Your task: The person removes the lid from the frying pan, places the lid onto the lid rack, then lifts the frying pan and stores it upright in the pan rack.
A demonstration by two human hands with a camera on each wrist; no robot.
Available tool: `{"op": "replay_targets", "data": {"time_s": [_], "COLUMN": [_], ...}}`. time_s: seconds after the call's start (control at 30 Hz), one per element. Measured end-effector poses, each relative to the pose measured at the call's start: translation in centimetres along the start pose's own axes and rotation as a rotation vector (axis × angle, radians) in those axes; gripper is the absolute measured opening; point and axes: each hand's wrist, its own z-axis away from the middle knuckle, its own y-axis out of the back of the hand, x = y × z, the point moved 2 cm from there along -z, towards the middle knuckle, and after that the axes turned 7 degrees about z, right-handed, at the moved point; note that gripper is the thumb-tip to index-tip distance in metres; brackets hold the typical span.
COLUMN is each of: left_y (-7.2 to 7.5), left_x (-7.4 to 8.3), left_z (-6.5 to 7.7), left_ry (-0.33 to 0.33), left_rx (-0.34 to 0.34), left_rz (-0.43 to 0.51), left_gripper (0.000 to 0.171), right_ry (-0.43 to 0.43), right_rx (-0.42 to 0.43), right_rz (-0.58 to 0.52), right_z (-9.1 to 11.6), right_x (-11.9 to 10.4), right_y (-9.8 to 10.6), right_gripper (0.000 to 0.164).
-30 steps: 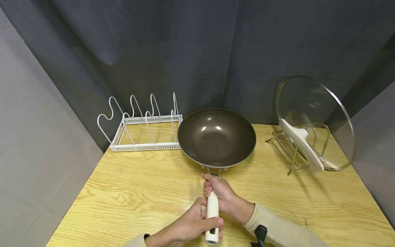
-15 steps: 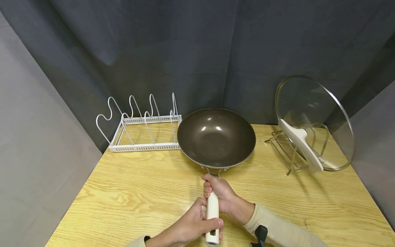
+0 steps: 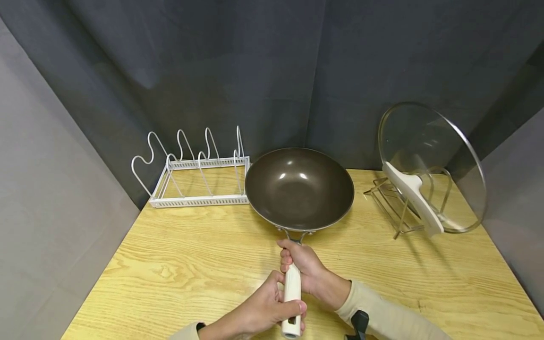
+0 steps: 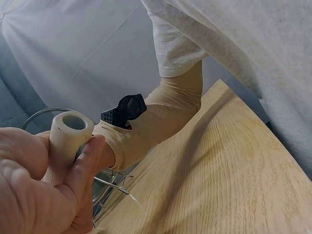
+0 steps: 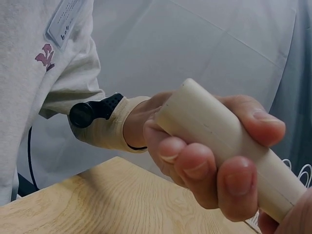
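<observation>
A dark brown wok (image 3: 299,189) with a cream handle (image 3: 292,285) is in the middle of the head view, its inside facing up. Whether its base touches the table, I cannot tell. My right hand (image 3: 308,267) grips the handle close to the pan, thumb along the top. Farther back, my left hand (image 3: 265,307) holds the handle's end, its thumb across the top. In the left wrist view the handle's hollow end (image 4: 72,122) pokes out of the left hand (image 4: 39,195). From the right wrist, the left hand's fingers (image 5: 236,187) are seen curled around the handle.
A white wire rack (image 3: 199,201) stands left of the wok, close to its rim. On the right, a glass lid (image 3: 429,141) with a cream handle leans in a metal stand (image 3: 401,219). A dark curtain (image 3: 255,71) hangs behind the wooden table (image 3: 170,264).
Both hands keep their hold on the handle. The wok has shifted very slightly to the right relative to the white rack.
</observation>
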Motion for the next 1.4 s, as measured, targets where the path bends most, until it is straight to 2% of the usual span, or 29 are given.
{"op": "replay_targets", "data": {"time_s": [0.4, 0.87, 1.13, 1.4], "left_y": [-0.1, -1.0, -1.6, -2.4], "left_x": [0.9, 2.0, 3.1, 4.0], "left_z": [0.6, 0.9, 1.1, 1.2], "left_ry": [-0.022, -0.039, -0.062, -0.091], "left_rx": [-0.014, -0.05, -0.005, -0.022], "left_rz": [-0.128, -0.137, -0.157, -0.126], "left_gripper": [0.047, 0.044, 0.047, 0.048], "right_ry": [0.025, 0.051, 0.066, 0.079], "right_rx": [-0.008, -0.055, -0.051, -0.075], "right_rz": [-0.004, -0.021, -0.006, -0.012], "right_z": [0.6, 2.1, 2.6, 3.4], "right_x": [-0.7, -2.1, -3.2, -4.4], "right_y": [-0.6, -1.0, -1.4, -1.7], "right_gripper": [0.037, 0.035, 0.038, 0.04]}}
